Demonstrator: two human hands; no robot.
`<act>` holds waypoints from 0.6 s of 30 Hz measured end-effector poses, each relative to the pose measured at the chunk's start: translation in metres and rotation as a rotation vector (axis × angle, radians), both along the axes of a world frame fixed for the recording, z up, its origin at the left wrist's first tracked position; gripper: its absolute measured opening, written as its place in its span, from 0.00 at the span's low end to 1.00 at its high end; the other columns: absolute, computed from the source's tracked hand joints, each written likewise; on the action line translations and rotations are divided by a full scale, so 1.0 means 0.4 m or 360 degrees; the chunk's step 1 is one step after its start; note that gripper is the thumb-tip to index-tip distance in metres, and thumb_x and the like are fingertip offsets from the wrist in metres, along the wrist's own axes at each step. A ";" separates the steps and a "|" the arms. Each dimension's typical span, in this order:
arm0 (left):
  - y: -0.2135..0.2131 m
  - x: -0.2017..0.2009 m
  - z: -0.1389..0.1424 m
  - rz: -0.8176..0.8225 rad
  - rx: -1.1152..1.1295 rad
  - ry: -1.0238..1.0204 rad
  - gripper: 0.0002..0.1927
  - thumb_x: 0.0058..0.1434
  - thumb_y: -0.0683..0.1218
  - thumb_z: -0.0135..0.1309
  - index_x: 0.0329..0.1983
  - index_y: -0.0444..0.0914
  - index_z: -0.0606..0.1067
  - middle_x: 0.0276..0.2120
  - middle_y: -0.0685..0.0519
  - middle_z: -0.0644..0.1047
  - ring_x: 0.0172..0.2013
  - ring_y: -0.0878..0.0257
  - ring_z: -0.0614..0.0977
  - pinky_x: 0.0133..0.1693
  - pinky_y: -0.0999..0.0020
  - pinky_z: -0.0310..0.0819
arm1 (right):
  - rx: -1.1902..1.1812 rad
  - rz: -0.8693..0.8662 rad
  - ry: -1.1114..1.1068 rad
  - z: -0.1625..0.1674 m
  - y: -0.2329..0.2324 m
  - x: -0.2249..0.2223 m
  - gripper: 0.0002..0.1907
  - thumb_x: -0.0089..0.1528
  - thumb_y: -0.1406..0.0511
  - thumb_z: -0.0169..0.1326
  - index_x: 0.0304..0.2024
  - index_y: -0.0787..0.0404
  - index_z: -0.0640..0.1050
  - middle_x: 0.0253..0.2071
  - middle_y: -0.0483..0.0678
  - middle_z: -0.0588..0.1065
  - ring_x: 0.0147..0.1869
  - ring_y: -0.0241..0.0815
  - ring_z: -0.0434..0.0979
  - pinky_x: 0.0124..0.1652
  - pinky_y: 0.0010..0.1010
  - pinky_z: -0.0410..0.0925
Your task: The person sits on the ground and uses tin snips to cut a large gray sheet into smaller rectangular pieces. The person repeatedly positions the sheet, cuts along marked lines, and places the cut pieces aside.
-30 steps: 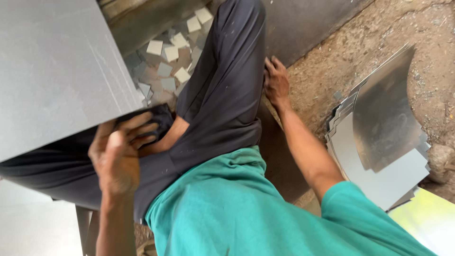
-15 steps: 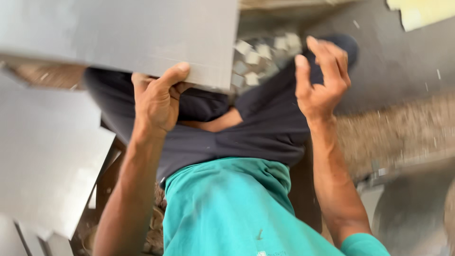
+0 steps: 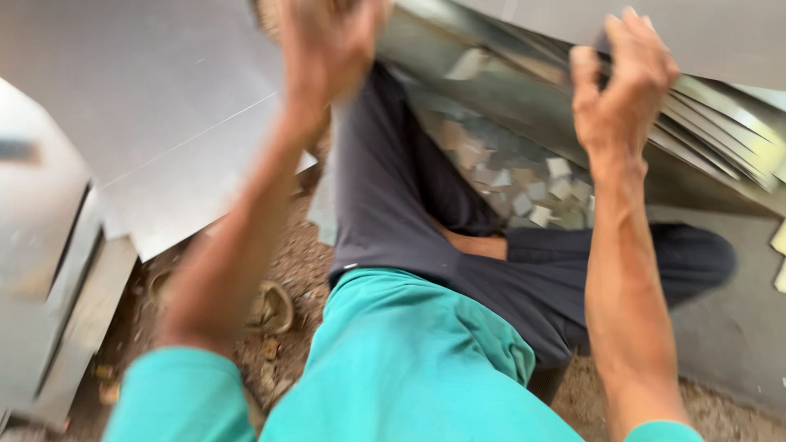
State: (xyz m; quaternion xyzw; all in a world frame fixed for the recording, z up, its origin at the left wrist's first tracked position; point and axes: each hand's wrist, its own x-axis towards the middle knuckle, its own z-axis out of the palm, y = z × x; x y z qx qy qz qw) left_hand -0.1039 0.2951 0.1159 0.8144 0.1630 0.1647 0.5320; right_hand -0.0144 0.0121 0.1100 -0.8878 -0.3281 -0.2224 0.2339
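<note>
Metal sheet [image 3: 524,74], raised at the top of the view above the crossed legs [image 3: 458,245]. Right hand [image 3: 618,86] clamps its lower edge; left hand's [image 3: 327,49] grip is blurred and cannot be told. The thin edge could cut fingers or slip onto the scraps [image 3: 524,184].

Small pale square offcuts [image 3: 524,184] scattered on floor beyond dark trousers [image 3: 426,205]. Teal shirt [image 3: 409,360] at btm centre. Flat grey sheets [image 3: 155,139] lying upper left; more grey panels [image 3: 49,286] stacked at left edge. Dirt floor [image 3: 295,254] w/ debris. Round brownish object [image 3: 274,307] on dirt, blurred.
</note>
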 end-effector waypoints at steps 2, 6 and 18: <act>-0.017 -0.101 -0.063 0.0136 -0.0545 -0.0268 0.11 0.67 0.40 0.60 0.50 0.29 0.80 0.36 0.45 0.81 0.35 0.61 0.82 0.37 0.68 0.79 | 0.0372 0.0041 0.0080 -0.001 0.091 -0.061 0.10 0.72 0.66 0.51 0.52 0.63 0.79 0.53 0.51 0.79 0.58 0.50 0.77 0.59 0.42 0.68; -0.026 -0.320 -0.275 0.1173 -0.1927 0.0066 0.22 0.64 0.43 0.56 0.58 0.25 0.72 0.50 0.37 0.81 0.48 0.50 0.85 0.49 0.61 0.83 | 0.0245 0.0255 0.1034 -0.099 0.376 -0.225 0.14 0.64 0.59 0.58 0.48 0.59 0.85 0.28 0.53 0.78 0.29 0.45 0.78 0.33 0.35 0.71; 0.142 -0.401 -0.308 0.1603 -0.2539 0.0139 0.30 0.67 0.52 0.51 0.66 0.30 0.62 0.54 0.35 0.75 0.48 0.44 0.83 0.46 0.58 0.83 | -0.0378 0.0276 0.1820 -0.200 0.738 -0.320 0.32 0.52 0.64 0.62 0.53 0.78 0.67 0.52 0.71 0.72 0.60 0.62 0.73 0.58 0.44 0.69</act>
